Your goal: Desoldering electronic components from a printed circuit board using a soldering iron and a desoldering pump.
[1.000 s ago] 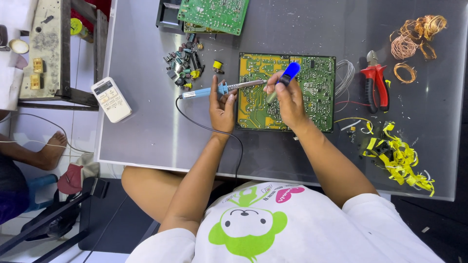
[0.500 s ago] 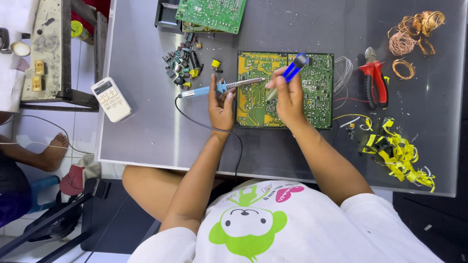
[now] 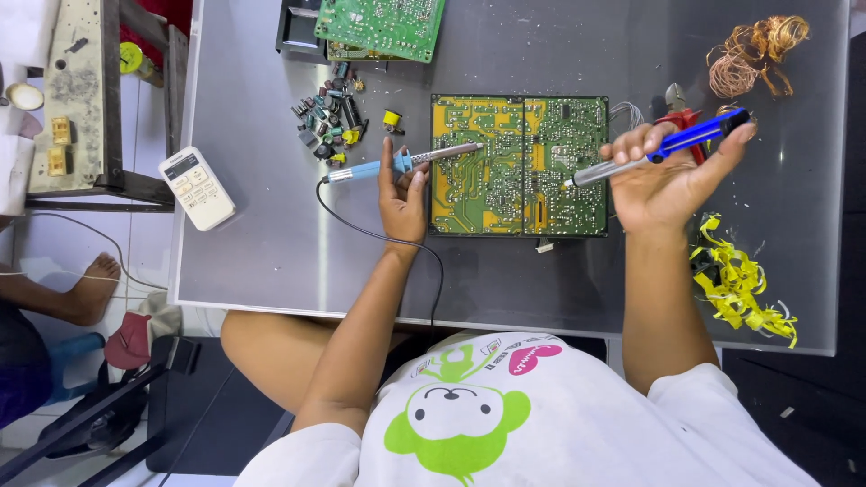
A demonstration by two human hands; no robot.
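A grey table (image 3: 271, 252) carries a green-and-yellow circuit board (image 3: 519, 167) at its middle, a white remote control (image 3: 197, 188) at left, loose electronic components (image 3: 329, 122) far left, copper wire coils (image 3: 756, 50) far right, and yellow strips (image 3: 740, 289) near right.

White remote (image 3: 197, 188) w/ small grey screen, table's left edge

Well left of where we gripped, a white remote control (image 3: 197, 188) lay near the grey table's (image 3: 271, 252) edge. Up and left of our grip sat a heap of loose capacitors (image 3: 327, 124) and a second green circuit board (image 3: 381, 25). Far right lay coiled copper wire (image 3: 756, 52), red-handled pliers (image 3: 678, 115) and yellow tape scraps (image 3: 741, 290).
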